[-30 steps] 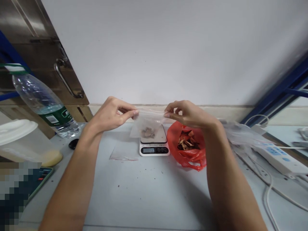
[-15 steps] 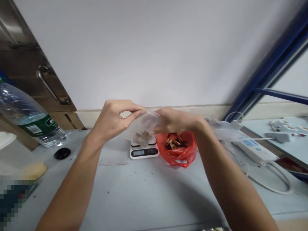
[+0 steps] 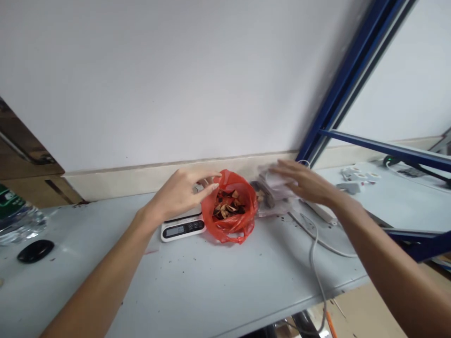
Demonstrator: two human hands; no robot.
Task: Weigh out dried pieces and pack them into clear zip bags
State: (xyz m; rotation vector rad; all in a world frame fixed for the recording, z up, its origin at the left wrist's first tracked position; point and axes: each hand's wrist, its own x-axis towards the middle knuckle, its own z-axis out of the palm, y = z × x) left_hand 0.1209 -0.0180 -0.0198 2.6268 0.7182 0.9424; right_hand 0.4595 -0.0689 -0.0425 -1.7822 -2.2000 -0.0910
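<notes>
A red plastic bag [image 3: 246, 206] stands open on the grey table, with dried brown pieces [image 3: 228, 204] inside. Just left of it is a white digital scale [image 3: 183, 228], partly behind my left hand [image 3: 186, 192]. That hand is empty, thumb and fingers apart, its fingertips close to the red bag's rim. My right hand [image 3: 299, 180] is over clear plastic bags [image 3: 278, 192] right of the red bag. Its fingers are stretched out and somewhat blurred. One of the clear bags has brownish contents.
A black round lid [image 3: 35, 251] and a plastic bottle [image 3: 21, 218] are at the left. On the right are a blue metal frame [image 3: 338, 89], a white power strip [image 3: 322, 212] and a looping cable [image 3: 313, 249]. A wall stands behind.
The clear bag held between both hands over the scale has gone from there; my right hand has moved right to the clear bags. My left hand has opened. The view has shifted right.
</notes>
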